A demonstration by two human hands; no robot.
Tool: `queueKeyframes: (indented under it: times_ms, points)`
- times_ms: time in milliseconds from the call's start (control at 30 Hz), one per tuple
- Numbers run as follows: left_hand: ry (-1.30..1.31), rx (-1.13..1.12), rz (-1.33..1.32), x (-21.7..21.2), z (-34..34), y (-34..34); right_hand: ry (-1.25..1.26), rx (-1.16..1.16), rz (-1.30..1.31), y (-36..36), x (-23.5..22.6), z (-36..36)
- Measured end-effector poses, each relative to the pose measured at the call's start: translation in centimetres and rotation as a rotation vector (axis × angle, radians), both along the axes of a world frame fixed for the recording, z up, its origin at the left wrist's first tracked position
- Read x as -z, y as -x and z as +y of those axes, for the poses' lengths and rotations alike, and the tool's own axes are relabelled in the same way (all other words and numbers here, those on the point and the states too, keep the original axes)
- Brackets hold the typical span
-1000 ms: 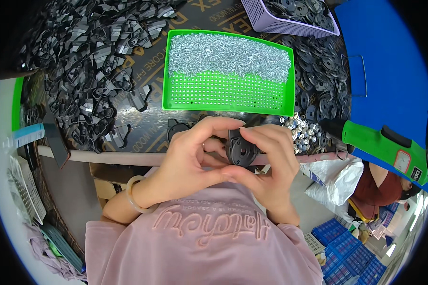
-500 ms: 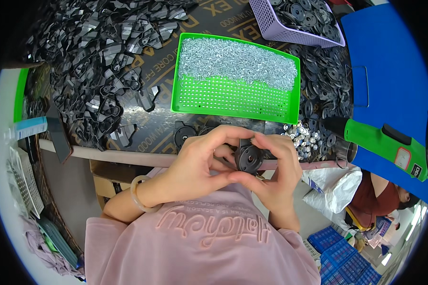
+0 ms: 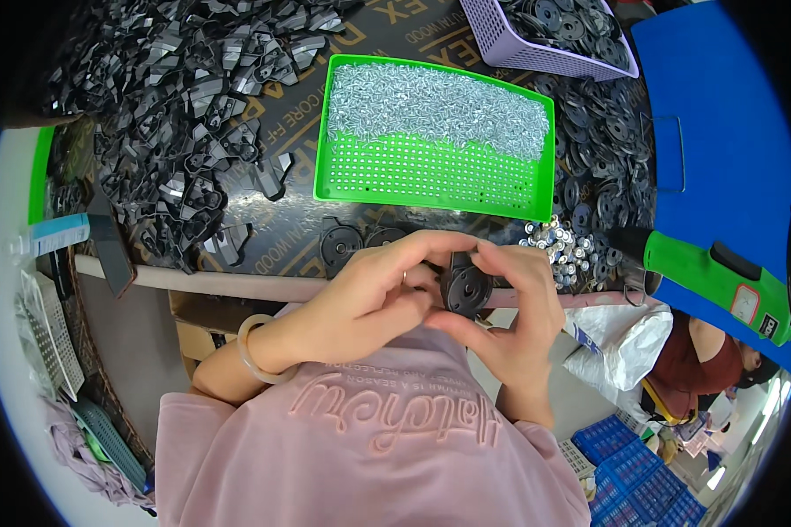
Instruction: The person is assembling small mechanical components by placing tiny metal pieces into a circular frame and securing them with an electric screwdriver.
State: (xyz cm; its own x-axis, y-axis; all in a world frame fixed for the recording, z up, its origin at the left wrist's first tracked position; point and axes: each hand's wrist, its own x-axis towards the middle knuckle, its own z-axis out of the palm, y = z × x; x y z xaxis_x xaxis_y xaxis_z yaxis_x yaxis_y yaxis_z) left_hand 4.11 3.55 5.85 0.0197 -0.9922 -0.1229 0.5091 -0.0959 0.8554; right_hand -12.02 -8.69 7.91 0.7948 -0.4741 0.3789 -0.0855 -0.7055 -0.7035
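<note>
Centre of the frame: the left hand (image 3: 369,294) and the right hand (image 3: 514,312) meet just above the person's pink top, both pinching one round black plastic part (image 3: 466,290) between them. The left fingers (image 3: 431,241) arch over its upper edge, while the right thumb and fingers close on its right side. The part is held clear of the table (image 3: 281,224), at its near edge. Just above the hands, two similar black discs (image 3: 343,244) lie flat on the table. Upper centre: a green perforated tray (image 3: 431,176), its far half heaped with small silvery screws (image 3: 431,101). Upper left: a loose pile of black plastic pieces (image 3: 185,114). Top right: a lilac basket (image 3: 536,48) of black discs. Right of the hands: a cluster of shiny metal washers (image 3: 562,246) and a green power tool (image 3: 721,277).
</note>
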Motion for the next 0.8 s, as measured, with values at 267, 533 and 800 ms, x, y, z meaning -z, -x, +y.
queueKeyframes:
  times_ms: [267, 533, 800]
  points:
    - [-0.094, -0.148, -0.085, -0.1, -0.7, 0.7, -0.083, 0.067, 0.064, 0.1, 0.0, 0.1]
    - [-0.135, -0.093, 0.044, -0.6, -0.4, 0.0, -0.011, -0.007, 0.063, 0.3, 0.6, -0.6]
    - [-0.162, -0.141, 0.086, -0.5, -0.5, 0.2, -0.163, -0.046, 0.090, 0.2, -0.4, -0.4]
